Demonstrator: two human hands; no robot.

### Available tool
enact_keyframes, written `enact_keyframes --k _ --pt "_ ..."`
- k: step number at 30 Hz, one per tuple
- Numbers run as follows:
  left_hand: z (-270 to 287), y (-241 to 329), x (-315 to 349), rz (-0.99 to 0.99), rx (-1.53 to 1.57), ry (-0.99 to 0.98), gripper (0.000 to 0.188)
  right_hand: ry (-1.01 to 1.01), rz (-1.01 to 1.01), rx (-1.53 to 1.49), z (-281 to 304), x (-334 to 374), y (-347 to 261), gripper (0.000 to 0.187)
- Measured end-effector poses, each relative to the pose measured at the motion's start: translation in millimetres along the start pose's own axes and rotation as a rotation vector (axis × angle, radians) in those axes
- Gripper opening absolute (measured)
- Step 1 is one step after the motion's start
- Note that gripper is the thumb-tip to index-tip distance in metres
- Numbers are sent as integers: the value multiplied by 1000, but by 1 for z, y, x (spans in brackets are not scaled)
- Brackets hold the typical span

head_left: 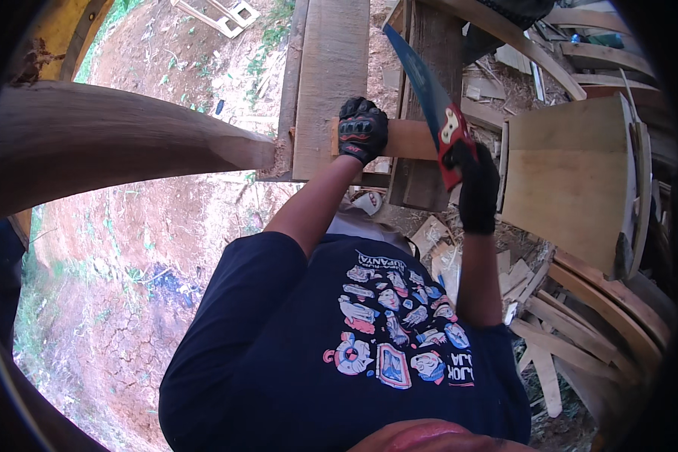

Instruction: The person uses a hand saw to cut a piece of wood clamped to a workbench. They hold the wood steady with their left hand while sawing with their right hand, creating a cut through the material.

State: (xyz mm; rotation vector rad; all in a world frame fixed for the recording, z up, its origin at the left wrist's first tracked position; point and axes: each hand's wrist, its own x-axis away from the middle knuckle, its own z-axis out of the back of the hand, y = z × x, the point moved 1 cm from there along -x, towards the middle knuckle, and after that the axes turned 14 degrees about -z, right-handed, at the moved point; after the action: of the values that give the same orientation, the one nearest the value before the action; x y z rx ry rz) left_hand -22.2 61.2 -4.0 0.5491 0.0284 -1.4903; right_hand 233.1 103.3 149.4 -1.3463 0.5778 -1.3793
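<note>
My left hand [362, 132], in a black glove with red trim, is closed over a short wooden board [409, 139] and holds it down across the planks of a bench. In my right hand [477, 188], also black-gloved, is the red handle of a hand saw [423, 79]. Its blue-grey blade points up and to the left, crossing over the bench near the board's right end. Whether the teeth touch the wood cannot be made out. My right fingers are partly hidden behind the handle.
A wide bench plank [331, 71] lies left of a darker beam [433, 181]. From the left, a thick curved timber [135, 139] reaches to the bench. A wooden panel [569, 184] stands at right, above piled curved offcuts [580, 339]. Bare soil [120, 324] spreads at left.
</note>
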Motion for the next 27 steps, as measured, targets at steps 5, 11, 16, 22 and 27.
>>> enact_keyframes --k 5,11,16,22,27 --pt "0 1 -1 -15 -17 -43 9 284 -36 235 -43 82 -5 28" --pt "-4 2 -1 -41 -5 -47 16 406 14 498 -87 85 9 30" --pt "-3 2 -3 -41 53 -38 16 449 224 409 -88 76 45 38" --pt "-10 -2 1 -18 83 -23 18 489 28 319 -103 88 22 38" --pt "-18 -3 0 -29 29 0 19 495 559 755 -98 69 41 40"
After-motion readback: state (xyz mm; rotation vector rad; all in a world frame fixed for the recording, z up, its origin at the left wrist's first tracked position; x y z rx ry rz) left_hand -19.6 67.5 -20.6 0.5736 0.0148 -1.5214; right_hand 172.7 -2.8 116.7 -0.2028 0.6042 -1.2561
